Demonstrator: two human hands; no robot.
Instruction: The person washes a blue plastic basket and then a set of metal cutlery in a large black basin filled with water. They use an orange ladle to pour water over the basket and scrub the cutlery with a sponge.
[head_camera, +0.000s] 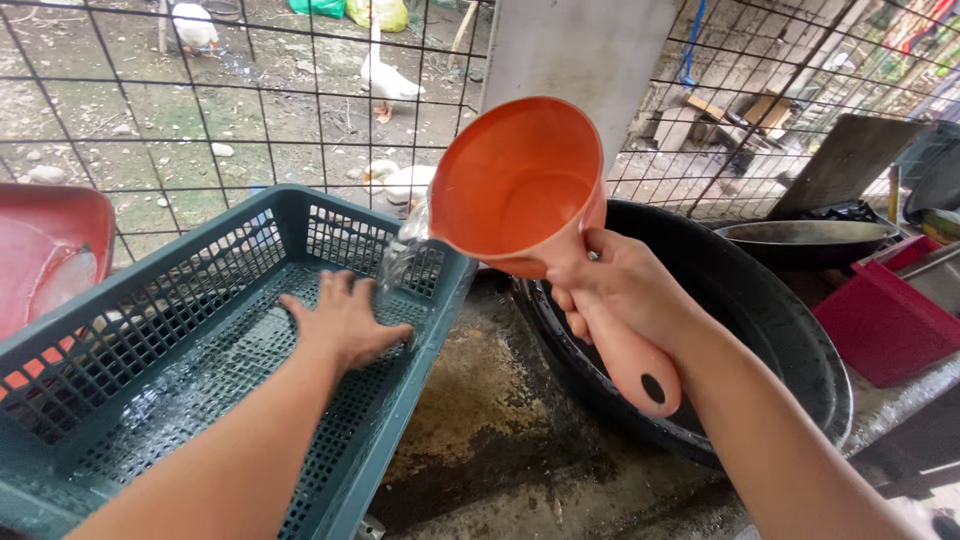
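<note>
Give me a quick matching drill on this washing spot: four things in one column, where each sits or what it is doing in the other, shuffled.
Things:
1. orange dipper
2. left hand
3. black basin
4. white duck

Places or states:
A. beyond the wire fence, on the dirt
B. flat on the floor of the green crate
C. tilted, pouring water, held by the right hand
D. on the counter, right of the crate

Pairs: 1-C, 2-B, 3-D, 4-A
</note>
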